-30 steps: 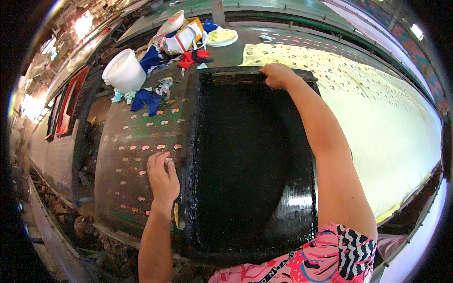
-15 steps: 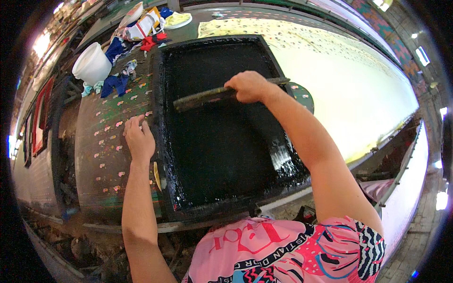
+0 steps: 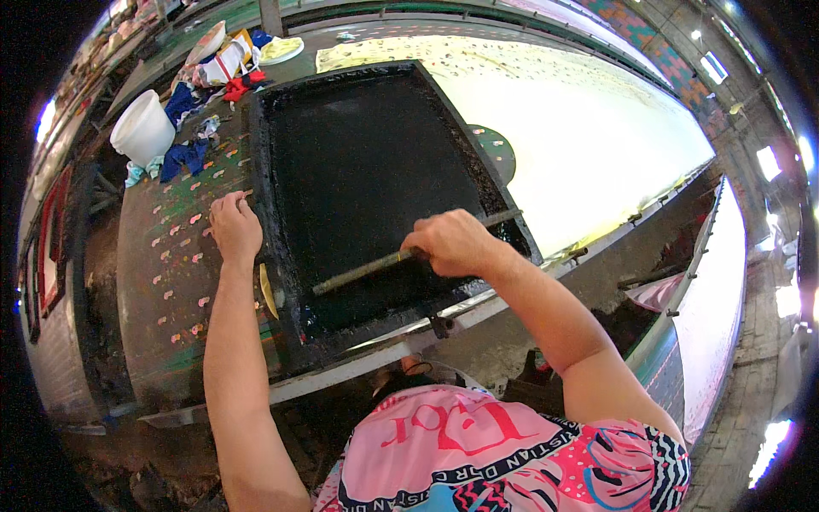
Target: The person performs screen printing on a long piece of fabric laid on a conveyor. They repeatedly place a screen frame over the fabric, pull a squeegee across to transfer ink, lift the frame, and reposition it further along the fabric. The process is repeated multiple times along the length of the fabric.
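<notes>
A large black screen-printing frame (image 3: 261,183) lies on the table, its mesh dark with wet-looking ink. My right hand (image 3: 452,243) is closed around a long squeegee (image 3: 363,271), which lies across the near part of the mesh. The squeegee's right end reaches over the frame's right rim. Just outside the frame's left rim, my left hand (image 3: 236,226) rests with loosely bent fingers, and no tool shows in it. Its fingertips are partly hidden. Below that hand, a thin curved yellow piece (image 3: 270,292) sits beside the rim.
Pale yellow cloth (image 3: 589,145) spreads to the right, with a round dark patch (image 3: 495,155) by the frame. A white bucket (image 3: 142,128) stands at the left among blue rags (image 3: 184,159). A metal rail (image 3: 375,358) runs along the table's near edge.
My right hand has drawn the squeegee toward me, from the far part of the mesh to the near part. My left hand has shifted slightly farther along the frame's left side. The view has turned.
</notes>
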Demonstrator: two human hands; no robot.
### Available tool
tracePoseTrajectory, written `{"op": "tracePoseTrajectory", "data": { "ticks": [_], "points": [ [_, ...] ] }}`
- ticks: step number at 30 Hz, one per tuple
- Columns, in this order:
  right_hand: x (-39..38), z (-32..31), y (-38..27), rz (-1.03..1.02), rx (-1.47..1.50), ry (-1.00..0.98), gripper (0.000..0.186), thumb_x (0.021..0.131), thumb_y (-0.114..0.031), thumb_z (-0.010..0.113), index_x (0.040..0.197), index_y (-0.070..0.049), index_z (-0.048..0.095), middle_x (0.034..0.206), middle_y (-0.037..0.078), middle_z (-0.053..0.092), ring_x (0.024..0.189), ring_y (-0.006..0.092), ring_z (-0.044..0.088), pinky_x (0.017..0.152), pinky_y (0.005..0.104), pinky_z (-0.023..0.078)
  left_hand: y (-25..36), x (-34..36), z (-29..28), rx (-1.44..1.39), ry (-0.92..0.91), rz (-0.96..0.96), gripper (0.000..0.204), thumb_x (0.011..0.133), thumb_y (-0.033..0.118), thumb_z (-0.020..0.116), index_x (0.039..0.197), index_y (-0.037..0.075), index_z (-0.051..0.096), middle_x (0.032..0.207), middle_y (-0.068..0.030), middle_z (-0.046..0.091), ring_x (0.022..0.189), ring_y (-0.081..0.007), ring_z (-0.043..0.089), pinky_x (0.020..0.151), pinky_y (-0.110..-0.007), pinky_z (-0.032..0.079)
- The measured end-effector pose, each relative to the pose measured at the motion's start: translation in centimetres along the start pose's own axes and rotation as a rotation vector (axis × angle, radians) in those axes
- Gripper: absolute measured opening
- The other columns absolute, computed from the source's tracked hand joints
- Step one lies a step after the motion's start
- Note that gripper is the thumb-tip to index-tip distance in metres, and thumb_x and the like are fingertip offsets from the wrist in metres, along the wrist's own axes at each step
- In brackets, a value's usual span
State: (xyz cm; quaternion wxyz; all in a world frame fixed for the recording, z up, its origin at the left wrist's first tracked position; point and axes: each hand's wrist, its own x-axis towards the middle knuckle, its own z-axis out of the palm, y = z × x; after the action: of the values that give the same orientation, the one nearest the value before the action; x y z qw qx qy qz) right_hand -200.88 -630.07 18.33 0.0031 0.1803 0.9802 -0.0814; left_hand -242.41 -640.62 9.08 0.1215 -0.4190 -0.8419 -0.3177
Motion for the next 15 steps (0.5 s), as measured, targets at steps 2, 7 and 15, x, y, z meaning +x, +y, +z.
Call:
{"op": "tracePoseTrajectory", "data": {
  "ticks": [2, 7, 15],
  "points": [
    [-2.3, 0.0, -1.8, 0.017, 0.003, -0.003, 0.035, 0.083, -0.009, 0.074, 0.115, -0.018, 0.083, 0.104, 0.011, 0.079, 0.099, 0.0355, 0.079, 0.083, 0.0501, 0.064, 0.5, -0.2, -0.2, 0.009, -0.011, -0.021, 0.021, 0.11, 0.02, 0.062, 0.121, 0.009, 0.075, 0.126, -0.0162, 0.072, 0.125, -0.0388, 0.065, 0.109, -0.051, 0.051],
    [-5.9, 1.8, -3.9, -0.027, -0.026, 0.14, 0.032, 0.087, -0.014, 0.08, 0.119, -0.012, 0.082, 0.107, 0.009, 0.076, 0.101, 0.0325, 0.076, 0.087, 0.047, 0.061, 0.3, -0.2, -0.4, 0.052, -0.02, -0.047, 0.022, 0.111, 0.021, 0.061, 0.123, 0.01, 0.074, 0.126, -0.0164, 0.071, 0.124, -0.0391, 0.064, 0.108, -0.051, 0.051],
    [-9.6, 2.8, -1.3, -0.182, 0.207, 0.238, 0.055, 0.094, -0.056, 0.078, 0.115, -0.006, 0.079, 0.11, 0.015, 0.071, 0.11, 0.0348, 0.068, 0.096, 0.0494, 0.054, 0.4, 0.1, 0.4, 0.135, -0.089, -0.071, 0.035, 0.114, 0.031, 0.055, 0.127, 0.003, 0.071, 0.124, -0.0234, 0.072, 0.121, -0.0465, 0.067, 0.101, -0.057, 0.053]
  ]
}}
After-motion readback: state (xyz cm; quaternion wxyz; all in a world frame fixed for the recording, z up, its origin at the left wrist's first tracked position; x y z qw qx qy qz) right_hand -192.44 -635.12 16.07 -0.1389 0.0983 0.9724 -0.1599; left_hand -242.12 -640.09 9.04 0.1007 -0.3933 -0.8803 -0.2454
